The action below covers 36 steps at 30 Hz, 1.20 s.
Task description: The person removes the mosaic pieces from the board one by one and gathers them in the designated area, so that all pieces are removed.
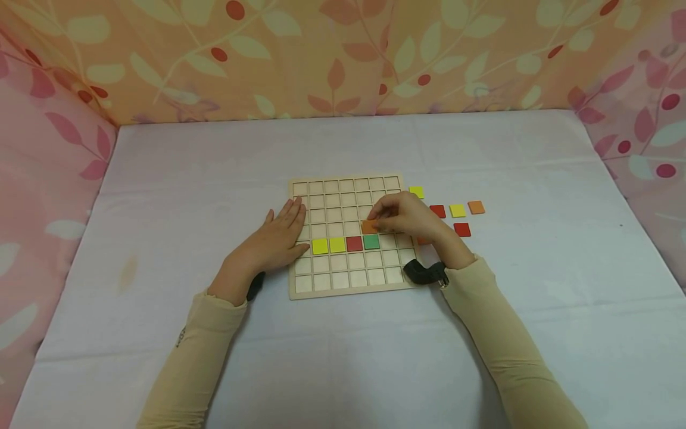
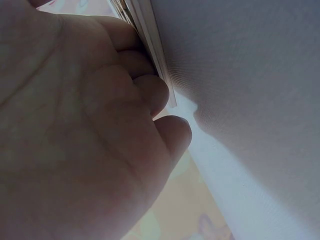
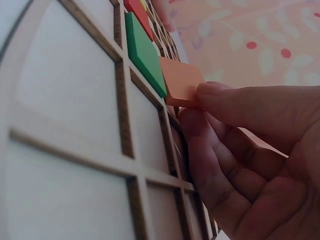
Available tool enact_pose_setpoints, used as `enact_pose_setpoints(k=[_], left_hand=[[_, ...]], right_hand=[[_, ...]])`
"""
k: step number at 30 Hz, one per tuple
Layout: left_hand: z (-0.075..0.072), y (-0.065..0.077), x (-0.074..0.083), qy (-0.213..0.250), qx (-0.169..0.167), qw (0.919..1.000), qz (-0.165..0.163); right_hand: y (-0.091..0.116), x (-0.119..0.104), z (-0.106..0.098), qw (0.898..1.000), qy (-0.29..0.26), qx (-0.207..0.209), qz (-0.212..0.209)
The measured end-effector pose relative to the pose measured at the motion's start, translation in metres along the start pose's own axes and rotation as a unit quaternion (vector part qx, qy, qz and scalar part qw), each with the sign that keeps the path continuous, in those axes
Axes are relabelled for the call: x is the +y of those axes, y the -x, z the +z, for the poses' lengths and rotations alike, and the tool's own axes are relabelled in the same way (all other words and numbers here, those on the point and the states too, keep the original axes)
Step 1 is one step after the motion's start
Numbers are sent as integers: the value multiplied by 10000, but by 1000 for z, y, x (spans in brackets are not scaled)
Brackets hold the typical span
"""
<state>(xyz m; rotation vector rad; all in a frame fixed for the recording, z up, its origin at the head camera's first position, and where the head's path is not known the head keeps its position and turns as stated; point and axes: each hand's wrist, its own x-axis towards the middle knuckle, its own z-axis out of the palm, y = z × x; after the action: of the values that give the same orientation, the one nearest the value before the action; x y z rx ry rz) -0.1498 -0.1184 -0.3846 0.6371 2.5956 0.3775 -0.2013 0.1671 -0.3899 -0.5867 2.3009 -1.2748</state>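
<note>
A wooden grid board (image 1: 321,286) lies on the white table. My right hand (image 1: 407,215) pinches an orange square tile (image 3: 181,82) between thumb and forefinger, held over the cell just behind the green tile (image 1: 371,241). In the right wrist view that orange tile is tilted, close beside the green tile (image 3: 145,54). Along the same row as the green one sit two yellow tiles (image 1: 329,245) and a red tile (image 1: 354,243). My left hand (image 1: 276,235) rests with fingers extended on the board's left edge; its palm (image 2: 75,125) fills the left wrist view.
To the right of the board lie several loose tiles: yellow (image 1: 416,192), red (image 1: 437,211), yellow (image 1: 457,210), orange (image 1: 476,207) and red (image 1: 462,229). Another orange tile (image 1: 423,241) is partly hidden under the right wrist. Patterned curtains (image 1: 332,59) surround the table (image 1: 332,357).
</note>
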Motion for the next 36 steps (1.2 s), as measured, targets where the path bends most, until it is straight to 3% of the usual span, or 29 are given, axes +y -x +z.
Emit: enact_pose_setpoints(k=[17,36], left_hand=[[3,-1,-1,-16,-44,10000,11],[-3,-4,-3,56,-195,9998,-12]], right_hand=[[2,5,-5,9997,-40,138,184],[26,19,-30,9985,101,345,407]])
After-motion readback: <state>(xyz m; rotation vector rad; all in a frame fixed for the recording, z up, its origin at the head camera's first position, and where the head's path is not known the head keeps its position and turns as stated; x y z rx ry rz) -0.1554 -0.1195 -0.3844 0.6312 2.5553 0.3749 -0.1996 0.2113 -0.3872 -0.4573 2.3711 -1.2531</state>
